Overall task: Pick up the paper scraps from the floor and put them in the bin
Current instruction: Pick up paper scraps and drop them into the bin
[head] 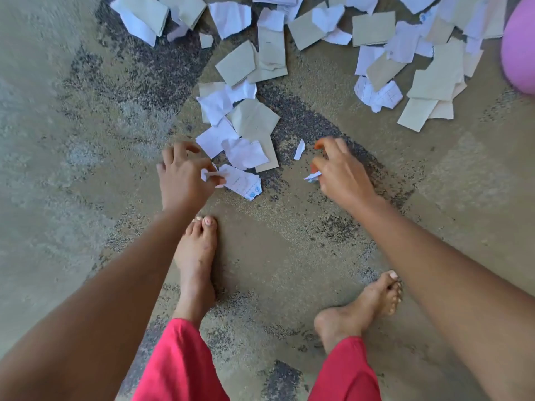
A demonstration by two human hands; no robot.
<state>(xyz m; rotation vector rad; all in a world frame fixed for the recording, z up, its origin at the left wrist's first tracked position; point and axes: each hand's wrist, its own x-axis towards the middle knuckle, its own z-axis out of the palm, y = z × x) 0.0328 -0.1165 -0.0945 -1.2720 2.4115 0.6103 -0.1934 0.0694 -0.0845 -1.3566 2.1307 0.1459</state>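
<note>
Paper scraps (252,120) are lying across the top and centre of the frame on the concrete floor (72,169).

We are pinching a white scrap (207,174) with our left hand (181,176) at centre left, and gripping a small scrap (312,177) between thumb and fingers of our right hand (343,172). A pink bin (519,44) is sitting at the upper right edge.

The floor (86,140) is rough concrete, tan and grey, with dark speckled patches across the middle and toward the lower edge. 2 bare feet stand on it: the left foot (195,261) points straight ahead, the right foot (362,308) is turned outward. Red trouser legs (179,369) end just above the ankles. A rounded pink object (519,44) is cut off by the upper right edge.
</note>
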